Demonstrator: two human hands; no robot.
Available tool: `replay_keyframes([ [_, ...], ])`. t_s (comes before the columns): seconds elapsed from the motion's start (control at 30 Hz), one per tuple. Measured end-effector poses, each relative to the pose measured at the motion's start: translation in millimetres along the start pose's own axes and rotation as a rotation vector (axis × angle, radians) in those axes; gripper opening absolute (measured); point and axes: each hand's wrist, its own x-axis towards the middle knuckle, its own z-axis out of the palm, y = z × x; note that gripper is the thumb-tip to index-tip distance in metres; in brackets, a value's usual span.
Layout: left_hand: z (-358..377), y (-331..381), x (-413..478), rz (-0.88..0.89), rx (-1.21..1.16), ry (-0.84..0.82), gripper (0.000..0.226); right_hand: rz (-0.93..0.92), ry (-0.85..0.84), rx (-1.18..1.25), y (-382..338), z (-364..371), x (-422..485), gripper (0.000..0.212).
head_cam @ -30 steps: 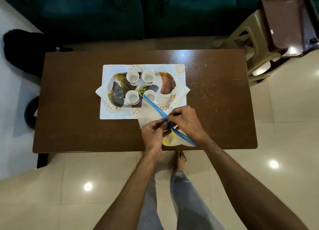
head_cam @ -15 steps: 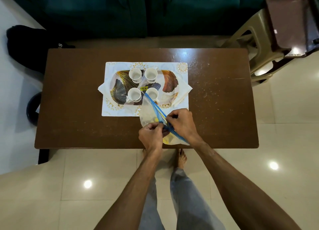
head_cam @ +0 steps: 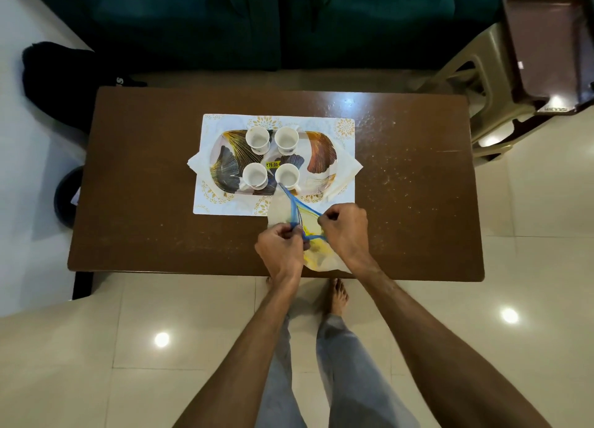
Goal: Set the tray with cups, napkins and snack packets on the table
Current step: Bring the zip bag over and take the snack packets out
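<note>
A leaf-patterned tray (head_cam: 321, 157) rests on a white placemat (head_cam: 209, 199) on the brown table (head_cam: 144, 170). Several white cups stand on it, among them one at the back left (head_cam: 257, 137) and one at the front right (head_cam: 287, 176). White napkins (head_cam: 352, 170) stick out from under the tray's ends. At the table's front edge lies a clear zip bag (head_cam: 316, 257) with a blue seal strip and yellow snacks inside. My left hand (head_cam: 279, 244) and my right hand (head_cam: 345, 230) each pinch one side of its mouth, which is pulled apart.
A dark green sofa (head_cam: 225, 19) stands behind the table. At the back right is a beige plastic stool (head_cam: 475, 74) carrying a brown tray (head_cam: 546, 41). A black bag (head_cam: 58, 74) and a dark round bin (head_cam: 66, 196) sit left of the table. My bare feet are below the front edge.
The blue seal was a closed straight strip a second ago. My hands have since moved apart, and the bag's mouth now gapes between them.
</note>
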Motion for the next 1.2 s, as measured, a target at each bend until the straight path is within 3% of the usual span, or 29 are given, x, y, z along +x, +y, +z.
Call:
replay_keyframes([
  [0.1, -6, -5, -1, -0.013, -0.018, -0.015, 0.005, -0.039, -0.081, -0.050, 4, -4, 5, 0.010],
  [0.23, -4, 6, 1, 0.042, -0.005, -0.071, 0.009, -0.100, -0.195, -0.042, -3, -5, 6, 0.037],
  [0.43, -16, 9, 2, 0.104, 0.101, -0.094, 0.009, -0.266, -0.129, -0.025, -14, 3, 9, 0.011],
  [0.63, -30, 6, 0, 0.127, 0.291, 0.060, 0.009, -0.254, -0.103, -0.044, -14, 6, 14, 0.014],
  [0.8, -28, 21, 4, 0.269, 0.328, 0.048, 0.036, -0.328, -0.151, -0.106, -24, 11, 7, 0.011],
  [0.97, -34, 26, 10, 0.364, 0.356, 0.080, 0.026, -0.231, -0.027, -0.194, -25, 6, 10, 0.018],
  [1.07, -37, 22, 11, 0.367, 0.333, 0.084, 0.024, -0.294, -0.026, -0.227, -32, 7, 8, 0.033],
  [1.2, -38, 24, 12, 0.359, 0.310, 0.085, 0.024, -0.380, -0.096, -0.191, -40, 13, 12, 0.015],
])
